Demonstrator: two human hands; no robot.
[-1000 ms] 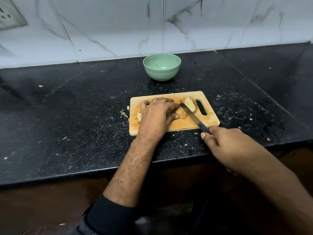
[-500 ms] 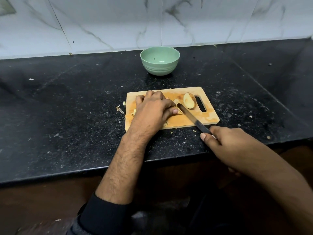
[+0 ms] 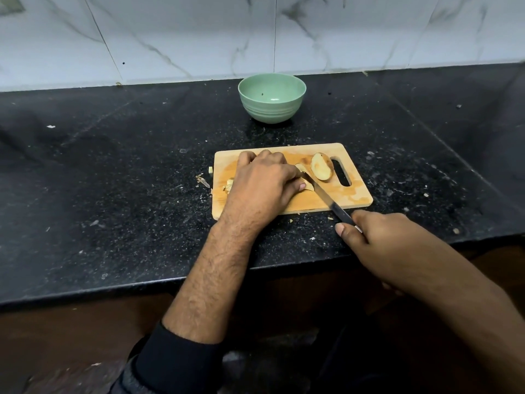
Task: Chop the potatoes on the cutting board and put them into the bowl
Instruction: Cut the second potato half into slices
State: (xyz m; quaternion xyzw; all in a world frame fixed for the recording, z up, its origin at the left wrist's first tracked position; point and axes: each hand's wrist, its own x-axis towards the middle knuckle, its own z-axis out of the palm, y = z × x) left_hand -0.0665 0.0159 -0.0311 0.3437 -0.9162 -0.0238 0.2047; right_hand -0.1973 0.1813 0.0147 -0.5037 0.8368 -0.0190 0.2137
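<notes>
On a crumb-flecked black bench (image 3: 113,194) below marble tiles (image 3: 184,38), the left hand (image 3: 262,184) gripped potato pieces (image 3: 305,186) on the board (image 3: 352,194) near the front edge; the right hand (image 3: 377,240) clasped the knife (image 3: 326,199). A bowl (image 3: 272,98) stood behind.

hands (image 3: 264,184) holding potato (image 3: 305,182), knife (image 3: 326,196) cutting

Rectangular wooden cutting board (image 3: 352,194) on the black speckled stone counter (image 3: 113,194); round green ceramic bowl (image 3: 272,109) behind it. On the board: left hand (image 3: 261,186) left, halved potato (image 3: 321,169) right, steel knife (image 3: 326,196) between.
</notes>
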